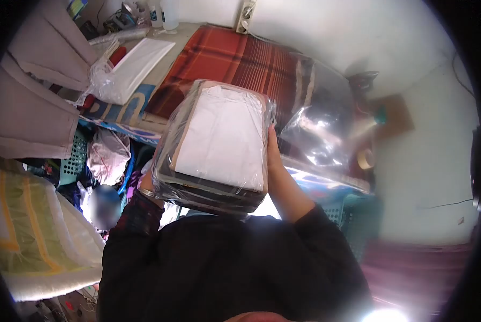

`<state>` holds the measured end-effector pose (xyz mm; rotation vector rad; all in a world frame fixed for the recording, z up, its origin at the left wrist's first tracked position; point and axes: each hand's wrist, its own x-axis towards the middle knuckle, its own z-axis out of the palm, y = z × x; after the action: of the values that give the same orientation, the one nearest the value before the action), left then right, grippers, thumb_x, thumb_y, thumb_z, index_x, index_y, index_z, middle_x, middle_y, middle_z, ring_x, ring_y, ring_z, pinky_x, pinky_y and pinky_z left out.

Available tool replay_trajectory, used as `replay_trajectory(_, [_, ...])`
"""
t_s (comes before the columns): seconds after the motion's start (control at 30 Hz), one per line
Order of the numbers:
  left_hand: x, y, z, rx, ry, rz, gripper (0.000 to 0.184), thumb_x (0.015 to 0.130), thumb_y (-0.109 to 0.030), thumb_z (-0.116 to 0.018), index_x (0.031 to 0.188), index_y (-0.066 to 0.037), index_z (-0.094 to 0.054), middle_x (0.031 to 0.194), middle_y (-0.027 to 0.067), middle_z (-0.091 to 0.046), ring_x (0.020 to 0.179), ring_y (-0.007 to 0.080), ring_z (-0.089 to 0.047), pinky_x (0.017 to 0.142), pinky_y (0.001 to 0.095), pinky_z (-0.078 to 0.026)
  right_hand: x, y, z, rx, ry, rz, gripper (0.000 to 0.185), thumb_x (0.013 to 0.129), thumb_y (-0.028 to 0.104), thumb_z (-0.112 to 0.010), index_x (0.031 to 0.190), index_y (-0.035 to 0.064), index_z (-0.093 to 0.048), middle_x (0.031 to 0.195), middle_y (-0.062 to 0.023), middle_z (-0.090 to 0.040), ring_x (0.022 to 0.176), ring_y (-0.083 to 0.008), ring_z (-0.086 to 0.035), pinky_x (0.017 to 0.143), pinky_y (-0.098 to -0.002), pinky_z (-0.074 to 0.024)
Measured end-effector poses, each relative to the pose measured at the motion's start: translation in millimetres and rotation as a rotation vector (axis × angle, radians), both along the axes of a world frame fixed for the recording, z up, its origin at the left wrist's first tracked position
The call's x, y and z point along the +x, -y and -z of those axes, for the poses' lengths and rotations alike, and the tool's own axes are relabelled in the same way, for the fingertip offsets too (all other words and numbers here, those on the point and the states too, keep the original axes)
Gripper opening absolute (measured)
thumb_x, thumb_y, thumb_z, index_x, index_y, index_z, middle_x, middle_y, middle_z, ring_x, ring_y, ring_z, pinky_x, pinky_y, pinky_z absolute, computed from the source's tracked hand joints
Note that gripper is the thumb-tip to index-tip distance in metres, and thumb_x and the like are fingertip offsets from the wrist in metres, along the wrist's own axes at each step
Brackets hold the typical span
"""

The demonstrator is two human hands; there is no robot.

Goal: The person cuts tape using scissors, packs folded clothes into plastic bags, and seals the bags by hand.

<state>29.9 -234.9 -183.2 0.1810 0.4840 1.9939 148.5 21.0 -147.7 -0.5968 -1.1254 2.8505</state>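
Note:
A thick stack of folded cloth in clear plastic (222, 139), white on top with darker layers beneath, is held up in front of my body. My left hand (146, 182) grips its lower left side, the fingers mostly hidden by the plastic. On the right side my right hand (273, 147) is pressed along the edge, its fingers partly out of sight behind the bundle. Beyond the bundle lies a red plaid cloth (208, 53) on the table.
Loose clear plastic (321, 129) and a tape roll (365, 159) lie at the right. A white folded item (144, 67) and bottles (169, 15) are at the back left. Below the table are green baskets (73, 158) with clothes. A power strip (245, 16) hangs on the wall.

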Motion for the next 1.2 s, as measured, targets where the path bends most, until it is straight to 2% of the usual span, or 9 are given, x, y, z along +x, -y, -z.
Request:
replay_trajectory(0.23, [-91.1,-66.1,-26.1,-0.334,-0.174,-0.168,0.070,0.094,-0.059,-0.038,0.138,-0.004,-0.043,0.131,0.0112,-0.054,0.117,0.0240,-0.054,0.100,0.0377,-0.043,-92.6,-60.3,-16.5,-0.024,0.042,-0.044,0.073,0.093,0.062,-0.033,0.140,0.0070,-0.040,0.132,-0.0159,-0.052,0.117,-0.0281,-0.054,0.101,-0.0403,-0.0426])
replay_trajectory(0.53, [-269.1,-152.3,7.7,-0.525,-0.205,0.013,0.072,0.090,-0.062,-0.046,0.136,-0.007,-0.046,0.130,0.0114,-0.055,0.116,0.0265,-0.053,0.099,0.0392,-0.041,-226.5,-143.1,22.9,-0.053,-0.053,0.058,0.070,0.090,0.062,-0.044,0.136,0.0085,-0.047,0.129,-0.0146,-0.055,0.117,-0.0273,-0.055,0.100,-0.0406,-0.0440])
replay_trajectory(0.6, [-281.1,-167.7,-1.1,-0.602,-0.235,0.010,0.076,0.087,-0.065,-0.049,0.135,-0.005,-0.047,0.128,0.0129,-0.055,0.115,0.0260,-0.053,0.097,0.0372,-0.042,-239.6,-150.0,18.5,0.057,0.120,0.063,0.066,0.091,0.056,-0.049,0.136,0.0076,-0.046,0.129,-0.0128,-0.056,0.116,-0.0258,-0.056,0.099,-0.0393,-0.0443])
replay_trajectory(0.7, [-312.4,-187.4,27.5,-0.546,-0.510,-0.105,0.080,0.087,-0.064,-0.051,0.137,-0.003,-0.043,0.127,0.0139,-0.054,0.113,0.0248,-0.053,0.095,0.0353,-0.043,-261.9,-174.4,46.6,0.345,-0.050,0.142,0.066,0.091,0.045,-0.053,0.139,0.0026,-0.039,0.132,-0.0169,-0.051,0.120,-0.0284,-0.051,0.101,-0.0393,-0.0390])
replay_trajectory(0.83, [-320.5,-191.9,-7.2,-0.496,-0.758,-0.361,0.083,0.088,-0.055,-0.058,0.140,0.003,-0.030,0.132,0.0150,-0.049,0.118,0.0233,-0.049,0.099,0.0328,-0.038,-254.2,-161.3,-22.6,0.605,-0.116,0.325,0.077,0.085,0.042,-0.063,0.142,0.0016,-0.032,0.131,-0.0158,-0.049,0.117,-0.0265,-0.051,0.099,-0.0379,-0.0401])
replay_trajectory(0.97, [-312.7,-183.1,-35.5,-0.321,-1.164,-0.620,0.091,0.080,-0.056,-0.066,0.138,0.004,-0.031,0.132,0.0158,-0.048,0.121,0.0239,-0.046,0.104,0.0341,-0.034,-224.9,-164.4,-41.2,0.711,-0.335,0.336,0.089,0.074,0.040,-0.076,0.138,-0.0009,-0.030,0.127,-0.0162,-0.050,0.116,-0.0250,-0.051,0.097,-0.0388,-0.0416])
replay_trajectory(1.1, [-270.0,-163.1,-60.5,-0.361,-1.132,-0.463,0.090,0.076,-0.052,-0.073,0.138,0.000,-0.033,0.128,0.0130,-0.052,0.116,0.0234,-0.052,0.100,0.0357,-0.040,-169.6,-139.6,-56.7,0.696,-0.387,0.167,0.096,0.060,0.022,-0.089,0.135,-0.0048,-0.035,0.123,-0.0147,-0.055,0.111,-0.0246,-0.056,0.093,-0.0380,-0.0480])
replay_trajectory(1.13, [-275.5,-153.3,-43.6,-0.235,-1.293,-0.401,0.087,0.075,-0.041,-0.077,0.138,-0.001,-0.034,0.127,0.0112,-0.053,0.114,0.0230,-0.054,0.097,0.0352,-0.043,-154.9,-131.7,-52.4,0.715,-0.318,0.169,0.097,0.058,0.020,-0.089,0.135,-0.0053,-0.036,0.124,-0.0143,-0.055,0.111,-0.0246,-0.056,0.093,-0.0379,-0.0480])
replay_trajectory(1.2, [-273.2,-141.3,-16.4,-0.239,-1.297,-0.314,0.087,0.075,-0.042,-0.077,0.138,-0.001,-0.033,0.128,0.0113,-0.053,0.114,0.0230,-0.054,0.098,0.0355,-0.043,-129.6,-128.2,-40.8,0.912,-0.134,0.098,0.092,0.060,0.025,-0.089,0.134,-0.0023,-0.041,0.123,-0.0123,-0.057,0.111,-0.0209,-0.057,0.094,-0.0357,-0.0471])
